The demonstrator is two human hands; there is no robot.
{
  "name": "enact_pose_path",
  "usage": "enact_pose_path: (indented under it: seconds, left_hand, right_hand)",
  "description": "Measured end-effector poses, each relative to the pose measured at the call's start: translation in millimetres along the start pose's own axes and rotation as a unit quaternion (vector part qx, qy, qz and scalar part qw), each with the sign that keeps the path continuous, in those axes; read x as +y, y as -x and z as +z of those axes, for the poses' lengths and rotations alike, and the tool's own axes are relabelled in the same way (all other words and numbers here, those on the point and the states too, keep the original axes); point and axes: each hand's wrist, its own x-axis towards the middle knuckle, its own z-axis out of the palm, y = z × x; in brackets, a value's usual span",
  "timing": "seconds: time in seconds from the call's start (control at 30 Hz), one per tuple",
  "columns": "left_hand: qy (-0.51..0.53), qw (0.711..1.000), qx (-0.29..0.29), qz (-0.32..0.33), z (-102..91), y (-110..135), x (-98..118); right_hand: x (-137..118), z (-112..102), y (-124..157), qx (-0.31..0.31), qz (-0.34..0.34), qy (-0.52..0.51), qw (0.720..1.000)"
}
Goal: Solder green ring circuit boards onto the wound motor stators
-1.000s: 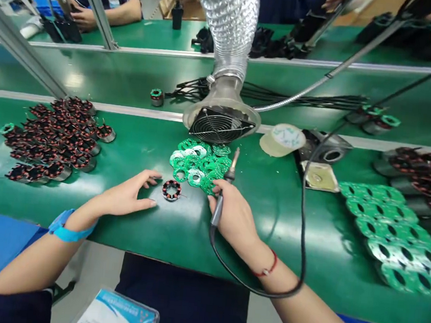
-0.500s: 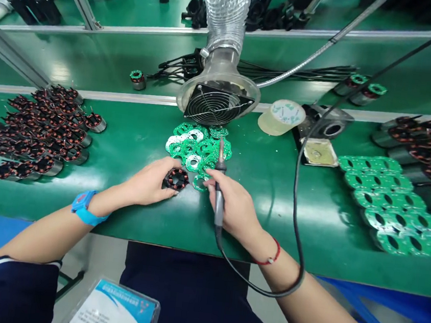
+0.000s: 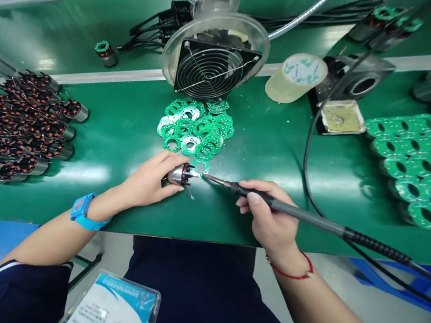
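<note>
My left hand [image 3: 156, 176] is closed around a motor stator [image 3: 177, 174], a metal cylinder with copper windings, lying on its side with its wound end facing right. Thin wires stick out of that end. In my right hand [image 3: 268, 208] is a soldering iron [image 3: 306, 215], gripped like a pen and pointing left. Its tip is close to the stator's wound end and a single green ring-shaped circuit board [image 3: 201, 167]; whether it touches either I cannot tell. Just beyond my hands lies a pile of green and white ring boards [image 3: 183, 127].
A fume extractor fan [image 3: 209, 71] hangs over the pile. Many stators [image 3: 22, 131] stand at the left. To the right are a tape roll [image 3: 297, 77], a soldering iron stand with a sponge [image 3: 339, 117], and rows of green boards [image 3: 413, 167]. The iron's cable [image 3: 306, 155] loops over the bench.
The stator has tipped from upright onto its side in my left hand. My right hand has moved right, away from the ring board, and the iron has swung from pointing away to pointing left. The view has shifted closer.
</note>
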Motion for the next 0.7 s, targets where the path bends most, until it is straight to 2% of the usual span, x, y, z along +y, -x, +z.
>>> enact_pose_path:
  seconds: [0.23,0.7]
  left_hand:
    - [-0.013,1.000,-0.002,-0.001,3.3,-3.1,2.8]
    - [-0.032,0.999,0.003,-0.017,2.5,-3.1,7.9]
  right_hand:
    - [-2.6,0.8,-4.3,-0.043,0.029,0.014,0.999]
    - [0.9,-2.8,-0.7,-0.047,0.019,0.007,0.999]
